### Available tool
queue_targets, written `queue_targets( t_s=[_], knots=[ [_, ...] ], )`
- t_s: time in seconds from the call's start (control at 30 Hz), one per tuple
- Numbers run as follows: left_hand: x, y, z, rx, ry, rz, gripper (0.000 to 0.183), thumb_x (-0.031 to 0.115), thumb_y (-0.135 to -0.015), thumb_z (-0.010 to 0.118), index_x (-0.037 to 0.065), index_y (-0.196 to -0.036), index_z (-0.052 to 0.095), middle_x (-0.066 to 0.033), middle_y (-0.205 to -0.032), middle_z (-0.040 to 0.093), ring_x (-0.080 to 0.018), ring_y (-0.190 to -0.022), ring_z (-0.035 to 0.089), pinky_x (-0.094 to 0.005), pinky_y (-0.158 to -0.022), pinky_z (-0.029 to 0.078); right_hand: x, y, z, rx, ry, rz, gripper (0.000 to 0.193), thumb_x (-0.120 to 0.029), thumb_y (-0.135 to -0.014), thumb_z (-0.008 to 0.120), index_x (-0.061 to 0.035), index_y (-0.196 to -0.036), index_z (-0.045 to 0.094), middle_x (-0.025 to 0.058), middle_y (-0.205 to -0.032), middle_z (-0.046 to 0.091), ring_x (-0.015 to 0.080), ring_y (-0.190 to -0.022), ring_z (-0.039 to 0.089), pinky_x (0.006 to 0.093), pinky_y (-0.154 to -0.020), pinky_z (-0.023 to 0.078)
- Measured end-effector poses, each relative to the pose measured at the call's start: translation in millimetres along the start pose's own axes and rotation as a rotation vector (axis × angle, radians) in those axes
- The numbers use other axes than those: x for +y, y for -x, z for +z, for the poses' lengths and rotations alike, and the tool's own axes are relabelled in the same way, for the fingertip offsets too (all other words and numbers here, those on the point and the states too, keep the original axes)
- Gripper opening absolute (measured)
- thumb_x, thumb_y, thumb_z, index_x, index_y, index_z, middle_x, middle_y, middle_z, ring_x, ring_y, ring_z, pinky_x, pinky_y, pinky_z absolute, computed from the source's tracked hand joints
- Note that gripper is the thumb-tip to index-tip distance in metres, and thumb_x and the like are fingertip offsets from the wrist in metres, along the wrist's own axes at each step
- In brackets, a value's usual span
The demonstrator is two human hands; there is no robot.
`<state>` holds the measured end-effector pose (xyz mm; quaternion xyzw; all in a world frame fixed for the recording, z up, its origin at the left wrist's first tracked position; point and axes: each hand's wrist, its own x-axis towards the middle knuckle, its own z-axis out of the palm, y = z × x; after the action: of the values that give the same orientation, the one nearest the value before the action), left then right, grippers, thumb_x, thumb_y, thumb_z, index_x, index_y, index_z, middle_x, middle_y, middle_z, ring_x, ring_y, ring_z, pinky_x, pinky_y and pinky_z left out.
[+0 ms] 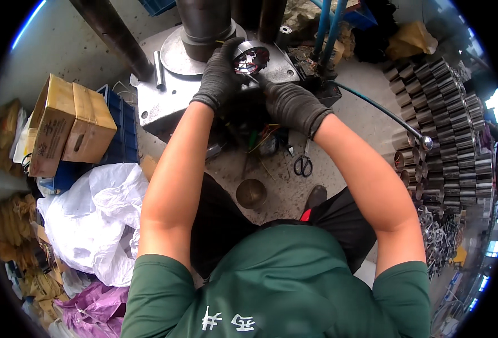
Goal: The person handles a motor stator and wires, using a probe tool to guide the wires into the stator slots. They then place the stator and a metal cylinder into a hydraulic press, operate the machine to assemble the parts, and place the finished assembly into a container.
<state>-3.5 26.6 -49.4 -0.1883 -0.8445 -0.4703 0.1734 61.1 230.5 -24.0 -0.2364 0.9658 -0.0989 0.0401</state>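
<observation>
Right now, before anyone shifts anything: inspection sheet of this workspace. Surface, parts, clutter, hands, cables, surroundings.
Surface: marked metal plate with holes; thick column and slim metal bar on it.
Parts: metal ring, tilted, coloured wires inside.
Clutter: scissors and round bowl-like container on the floor.
Hands: both gloved; left hand against the ring's left side, right hand near its lower edge; finger closure unclear.
Cables: ring wires, plus thin yellow strands below the plate, possibly wire.
Surroundings: left, cardboard box, blue crate, white bag; right, stacked metal cylinders.
</observation>
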Motion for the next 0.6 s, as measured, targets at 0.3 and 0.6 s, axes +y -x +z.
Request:
queue_targets(
  t_s=[0.3,0.6],
  knots=[
    [-17,-1,-1,0.033,0.061,-0.017,0.090,0.006,-0.066,0.090,0.013,-0.147,0.051,-0.0226,-0.127,0.063,-0.0358,-0.114,0.068,-0.0438,-0.099,0.057,-23,-2,-32,-0.181,-0.337,0.162,0.044,-0.018,-0.097,0.053,-0.0126,-0.141,0.058,0.0232,-0.115,0.072,0.0418,-0.110,0.070,0.0485,-0.097,0.053],
    [-29,4,2,0.068,0.104,-0.013,0.087,0.005,-0.068,0.092,0.013,-0.146,0.054,-0.0208,-0.127,0.063,-0.0338,-0.116,0.067,-0.0422,-0.098,0.058,-37,-8,-32,-0.157,-0.219,0.152,0.045,-0.017,-0.097,0.051,-0.0054,-0.140,0.057,0.0278,-0.122,0.070,0.0425,-0.113,0.069,0.0500,-0.101,0.053]
  ],
)
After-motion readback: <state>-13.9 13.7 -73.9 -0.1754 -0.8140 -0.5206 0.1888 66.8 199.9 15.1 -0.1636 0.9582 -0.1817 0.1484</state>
